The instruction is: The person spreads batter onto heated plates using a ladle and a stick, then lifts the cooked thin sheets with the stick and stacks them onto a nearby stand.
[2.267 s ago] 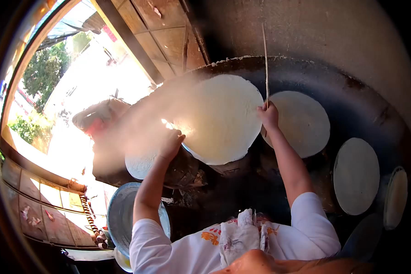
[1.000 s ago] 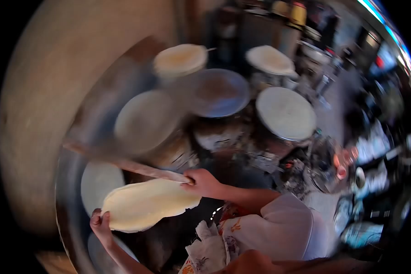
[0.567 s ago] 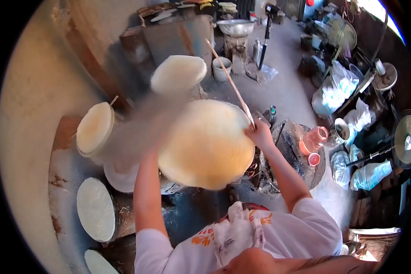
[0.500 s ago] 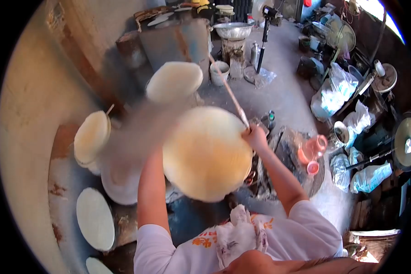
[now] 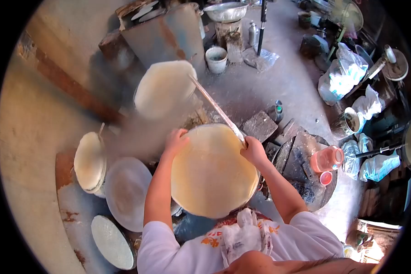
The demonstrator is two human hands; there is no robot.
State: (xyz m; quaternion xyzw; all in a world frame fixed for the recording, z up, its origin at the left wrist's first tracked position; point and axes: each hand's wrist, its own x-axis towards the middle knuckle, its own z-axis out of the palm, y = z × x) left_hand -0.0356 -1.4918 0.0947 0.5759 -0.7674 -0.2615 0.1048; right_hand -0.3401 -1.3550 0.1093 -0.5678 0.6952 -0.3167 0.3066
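Note:
A large, round, pale-yellow flatbread (image 5: 214,176) lies in front of me, covering the round griddle beneath it. My left hand (image 5: 175,142) is at its upper left edge, fingers bent and closed on the rim. At the upper right edge, my right hand (image 5: 255,152) is closed around the near end of a long wooden stick (image 5: 216,106). The stick slants up and left, its far end near a second round pale sheet (image 5: 165,86). Steam or smoke blurs the space left of my left hand.
Left of me are a stack of round flatbreads (image 5: 89,160), a grey round disc (image 5: 128,192) and a white round sheet (image 5: 113,242). A pink jug (image 5: 325,160) and small red cup (image 5: 325,178) stand at right. A white bucket (image 5: 216,59) stands ahead.
My left hand has come out of the blur and is now on the flatbread's edge. The stick has swung lower, its far end nearer the second sheet. The view has shifted slightly.

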